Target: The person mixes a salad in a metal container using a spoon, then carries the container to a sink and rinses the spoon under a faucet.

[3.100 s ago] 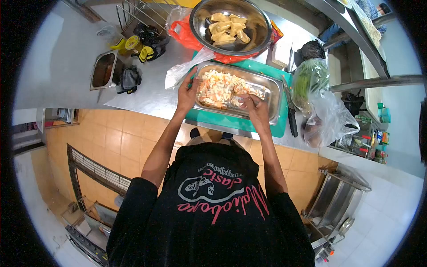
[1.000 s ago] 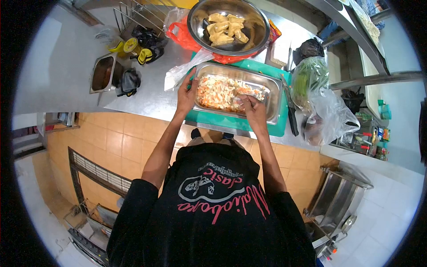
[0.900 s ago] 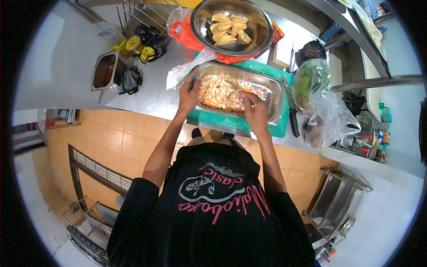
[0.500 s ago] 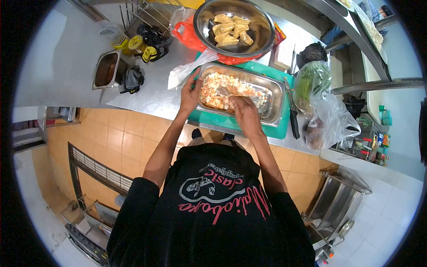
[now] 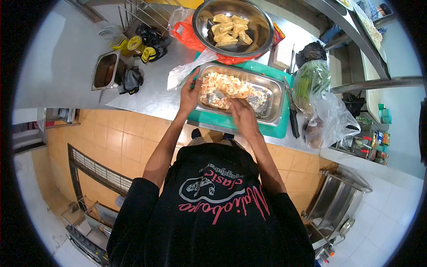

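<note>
A rectangular metal pan (image 5: 278, 103) sits on a green cutting board (image 5: 278, 130). In it lies a chopped white and orange mixture (image 5: 227, 83), spread thickest toward the left and far side. My left hand (image 5: 190, 92) grips the pan's left end, fingers along its outer side. My right hand (image 5: 242, 111) is closed over the near side of the pan, holding a metal spoon (image 5: 216, 95) whose bowl is down in the mixture. The spoon's handle is mostly hidden by my fingers.
Beyond the pan stands a large metal bowl (image 5: 202, 38) with several pale yellow pieces (image 5: 231, 29). On the right lie a black-handled knife (image 5: 294, 122), a bag of greens (image 5: 311, 84) and a clear plastic bag (image 5: 336, 122). A metal container (image 5: 116, 62) stands left.
The spoon's bowl has shifted slightly left and toward me through the mixture, with my right hand moving a little left. My left hand stays at the pan's end.
</note>
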Available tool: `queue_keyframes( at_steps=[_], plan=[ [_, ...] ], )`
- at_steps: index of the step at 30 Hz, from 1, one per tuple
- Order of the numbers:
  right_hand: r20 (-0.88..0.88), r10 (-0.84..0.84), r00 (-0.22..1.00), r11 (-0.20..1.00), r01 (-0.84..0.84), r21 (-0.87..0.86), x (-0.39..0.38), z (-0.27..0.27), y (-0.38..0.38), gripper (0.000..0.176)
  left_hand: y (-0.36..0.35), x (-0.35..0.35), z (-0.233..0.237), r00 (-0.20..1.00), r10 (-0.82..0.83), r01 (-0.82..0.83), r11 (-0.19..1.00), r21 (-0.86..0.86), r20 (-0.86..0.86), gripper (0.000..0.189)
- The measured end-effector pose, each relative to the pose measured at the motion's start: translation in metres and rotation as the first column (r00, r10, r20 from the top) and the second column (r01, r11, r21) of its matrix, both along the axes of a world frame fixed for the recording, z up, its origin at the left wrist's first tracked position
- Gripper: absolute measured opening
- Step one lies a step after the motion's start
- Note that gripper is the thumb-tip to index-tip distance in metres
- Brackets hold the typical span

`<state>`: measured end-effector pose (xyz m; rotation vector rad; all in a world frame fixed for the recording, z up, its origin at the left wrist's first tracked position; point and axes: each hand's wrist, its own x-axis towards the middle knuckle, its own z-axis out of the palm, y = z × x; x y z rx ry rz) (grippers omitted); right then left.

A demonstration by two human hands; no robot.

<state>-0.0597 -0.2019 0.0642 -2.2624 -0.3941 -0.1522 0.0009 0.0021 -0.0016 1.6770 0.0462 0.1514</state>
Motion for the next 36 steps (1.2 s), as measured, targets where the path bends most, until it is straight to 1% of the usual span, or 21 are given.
queue_keyframes(
  at_steps=[1, 4, 6, 8, 9, 10, 12, 15, 17, 18, 20, 21, 23, 24, 26, 27, 30, 32, 33, 34, 36],
  plan=[
    [-0.072, -0.027, 0.997, 1.000, 0.027, 0.003, 0.003, 0.001, -0.005, 0.023, 0.000, -0.001, 0.000, 1.000, -0.002, 0.003, 1.000, 0.006, -0.017, 0.044],
    [-0.140, -0.111, 0.984, 0.994, 0.113, 0.005, 0.011, 0.017, -0.013, 0.020, 0.000, -0.001, 0.000, 0.999, -0.001, 0.001, 1.000, 0.004, -0.044, 0.044],
    [-0.096, -0.129, 0.987, 0.992, 0.128, -0.022, 0.018, 0.018, -0.010, 0.020, -0.001, 0.001, -0.003, 0.999, -0.011, 0.011, 1.000, -0.003, -0.054, 0.044],
    [0.085, -0.039, 0.996, 0.999, 0.038, 0.012, 0.024, 0.000, -0.006, 0.023, 0.000, 0.004, -0.013, 0.999, 0.029, -0.030, 0.999, 0.027, 0.030, 0.044],
    [0.119, -0.022, 0.993, 0.999, 0.025, -0.031, 0.026, -0.008, -0.001, 0.024, 0.000, 0.004, -0.014, 0.999, 0.018, -0.019, 0.999, 0.027, 0.032, 0.044],
    [0.123, -0.032, 0.992, 0.999, 0.036, -0.032, 0.026, -0.010, 0.004, 0.024, 0.000, 0.004, -0.014, 1.000, 0.015, -0.015, 1.000, -0.003, 0.025, 0.044],
    [0.151, 0.127, 0.980, 0.976, -0.096, -0.195, 0.025, -0.013, 0.010, 0.025, -0.002, 0.003, -0.009, 1.000, 0.000, 0.001, 0.999, -0.036, 0.020, 0.044],
    [0.088, 0.141, 0.986, 0.978, -0.125, -0.166, 0.015, -0.003, -0.002, 0.024, -0.002, 0.000, 0.005, 0.993, -0.025, 0.022, 0.999, -0.028, -0.114, 0.044],
    [0.040, 0.121, 0.992, 0.991, -0.118, -0.069, 0.011, 0.006, -0.020, 0.023, -0.002, 0.001, -0.004, 0.997, -0.019, 0.015, 0.998, -0.057, -0.071, 0.044],
    [0.040, 0.124, 0.991, 0.990, -0.121, -0.069, 0.009, 0.002, -0.032, 0.023, -0.002, 0.002, -0.008, 0.999, -0.016, 0.013, 0.996, -0.086, -0.029, 0.044],
    [0.014, -0.129, 0.992, 0.988, 0.128, 0.085, 0.005, -0.012, -0.058, 0.023, -0.001, 0.003, -0.013, 1.000, -0.010, 0.009, 0.998, -0.059, -0.019, 0.045],
    [0.014, -0.129, 0.992, 0.988, 0.128, 0.085, 0.004, -0.009, -0.068, 0.023, 0.000, 0.004, -0.013, 1.000, -0.006, 0.005, 0.999, -0.031, -0.009, 0.045],
    [-0.075, -0.413, 0.908, 0.903, 0.419, 0.100, 0.002, -0.001, -0.081, 0.024, -0.001, 0.003, -0.011, 0.999, -0.011, 0.010, 0.999, -0.046, -0.030, 0.045],
    [-0.075, -0.414, 0.907, 0.902, 0.420, 0.101, 0.003, 0.002, -0.081, 0.024, -0.001, 0.002, -0.008, 0.999, -0.019, 0.016, 0.998, -0.061, -0.050, 0.045],
    [-0.290, -0.507, 0.812, 0.847, 0.532, 0.009, 0.006, 0.005, -0.081, 0.025, -0.002, 0.001, -0.001, 0.998, -0.022, 0.017, 0.998, -0.064, -0.065, 0.045],
    [-0.290, -0.508, 0.811, 0.845, 0.534, 0.012, 0.008, 0.001, -0.079, 0.025, -0.003, 0.000, 0.002, 0.997, -0.021, 0.015, 0.997, -0.071, -0.079, 0.045],
    [-0.361, -0.434, 0.825, 0.857, 0.502, 0.117, 0.022, -0.027, -0.062, 0.024, -0.002, -0.001, 0.006, 0.995, -0.027, 0.024, 0.999, -0.036, -0.094, 0.046],
    [-0.158, -0.331, 0.930, 0.909, 0.359, 0.212, 0.032, -0.038, -0.046, 0.025, -0.002, 0.000, 0.001, 0.995, -0.026, 0.021, 0.998, -0.054, -0.091, 0.046],
    [-0.197, -0.295, 0.935, 0.937, 0.323, 0.131, 0.032, -0.011, -0.034, 0.025, -0.002, 0.000, -0.001, 0.995, -0.032, 0.025, 0.997, -0.077, -0.090, 0.046],
    [-0.197, -0.289, 0.937, 0.939, 0.318, 0.134, 0.035, -0.012, -0.027, 0.025, -0.002, 0.000, 0.001, 0.996, -0.026, 0.020, 0.997, -0.074, -0.089, 0.046],
    [0.026, -0.046, 0.999, 0.998, 0.045, 0.037, 0.043, -0.015, -0.018, 0.024, -0.004, 0.000, 0.003, 1.000, 0.014, -0.014, 1.000, 0.011, -0.002, 0.046]
  ],
)
